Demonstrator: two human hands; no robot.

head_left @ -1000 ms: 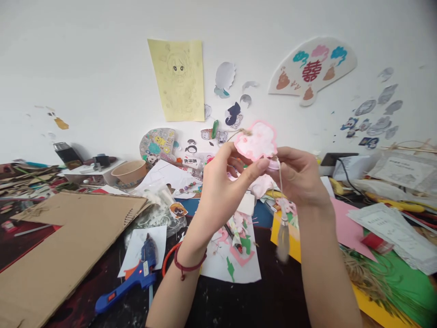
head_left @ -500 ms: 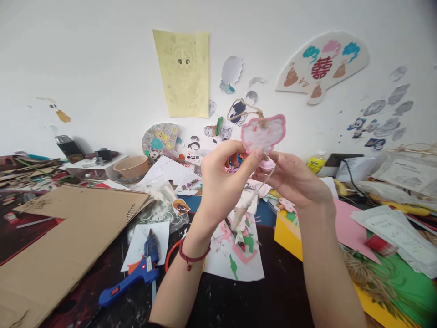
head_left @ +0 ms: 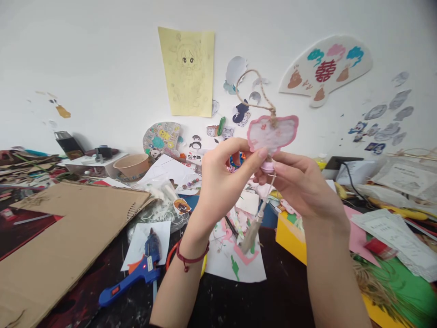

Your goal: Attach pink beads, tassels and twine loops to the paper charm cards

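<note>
A white hanging ornament (head_left: pixel 272 134) edged in pink is held up before the wall, with a loop of brown twine (head_left: pixel 254 72) rising from its top. My left hand (head_left: pixel 227 175) pinches its lower left edge between thumb and fingers. Just below hangs a small pink bell-shaped bead (head_left: pixel 268 166), gripped by the fingertips of my right hand (head_left: pixel 300 180). From the bead a cord runs down to a pale grey tassel (head_left: pixel 252 230), which dangles free over the paper scraps.
A blue glue gun (head_left: pixel 136 273) with a lit red light lies at the left on white paper. Beside it is cut cardboard (head_left: pixel 78 228). Paper with green and pink scraps (head_left: pixel 251 271) lies below my hands. A tan bowl (head_left: pixel 131 166) stands behind; twine (head_left: pixel 372 287) lies at right.
Both hands have moved slightly right with the ornament. Its twine loop now stands higher and more open, and the tassel has swung into plainer view.
</note>
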